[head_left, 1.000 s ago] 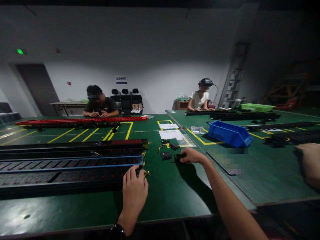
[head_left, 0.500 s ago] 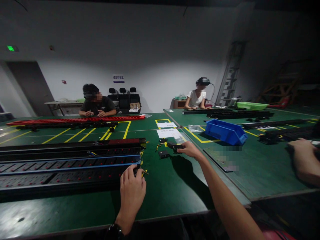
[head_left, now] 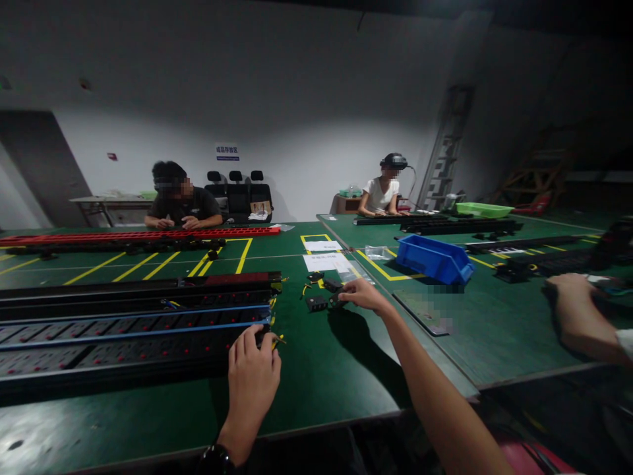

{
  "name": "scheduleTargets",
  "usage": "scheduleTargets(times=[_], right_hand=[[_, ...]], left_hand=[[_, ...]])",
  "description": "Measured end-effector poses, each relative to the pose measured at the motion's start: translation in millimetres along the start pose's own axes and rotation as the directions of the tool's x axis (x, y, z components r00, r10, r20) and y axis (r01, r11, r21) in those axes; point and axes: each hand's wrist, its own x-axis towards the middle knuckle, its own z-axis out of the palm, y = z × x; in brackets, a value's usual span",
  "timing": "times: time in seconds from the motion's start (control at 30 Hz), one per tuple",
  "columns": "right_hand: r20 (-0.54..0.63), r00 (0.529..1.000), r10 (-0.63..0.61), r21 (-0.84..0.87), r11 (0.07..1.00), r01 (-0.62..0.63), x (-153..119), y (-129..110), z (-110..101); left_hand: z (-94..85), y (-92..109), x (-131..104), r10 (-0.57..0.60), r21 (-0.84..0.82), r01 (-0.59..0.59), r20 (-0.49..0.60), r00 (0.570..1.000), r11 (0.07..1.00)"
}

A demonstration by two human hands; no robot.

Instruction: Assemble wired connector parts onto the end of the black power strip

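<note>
My left hand [head_left: 254, 363] is closed over the right end of a long black power strip [head_left: 163, 349] with rows of red dots. Its fingers wrap around a small black end piece [head_left: 260, 335], and yellow wires [head_left: 279, 340] stick out beside it. My right hand [head_left: 364, 294] pinches a small black part [head_left: 337, 301] just above the table. Close to those fingertips lie a black block [head_left: 316, 303] with openings in its side and another dark part [head_left: 331, 285]. A short piece with a yellow wire [head_left: 305, 288] lies just behind.
More black strips [head_left: 143, 290] lie behind the nearest one. A blue bin [head_left: 435, 258], paper sheets [head_left: 324, 262] and a dark flat panel [head_left: 420, 313] are on the green table. Another person's hand [head_left: 576, 307] is at right; two people work across the table.
The view has turned slightly right. My right hand has shifted a little left, bringing its black part closer to the block. My left hand stays at the strip's end.
</note>
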Motion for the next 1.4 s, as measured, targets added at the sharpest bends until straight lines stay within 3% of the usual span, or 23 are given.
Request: scheduleTargets(times=[0.13,0.33,0.53,0.67,1.07,1.4], right_hand=[[0.04,0.996,-0.075,0.257,0.964,0.062,1,-3,6],[0.211,0.938,-0.276,0.419,0.892,0.169,-4,-24,27],[0.36,0.865,-0.35,0.416,0.89,0.187,-8,-40,54],[0.412,0.848,-0.334,0.325,0.923,0.206,-6,-37,68],[0.401,0.825,-0.398,0.257,0.914,0.316,-9,-44,82],[0.202,0.864,-0.462,0.17,0.885,0.434,-23,-71,115]], left_hand=[[-1.2,1,1,-0.004,-0.001,0.004,0.012,1.0,1.0],[-1.5,2,1,-0.006,-0.001,0.006,0.005,1.0,1.0],[-0.6,1,1,-0.009,0.0,0.009,0.0,1.0,1.0],[-1.2,1,1,-0.01,-0.006,0.011,0.007,1.0,1.0],[0.7,0,1,0.001,0.011,-0.001,0.026,1.0,1.0],[2.2,-2,0,-0.007,-0.026,0.008,0.034,0.999,1.0]])
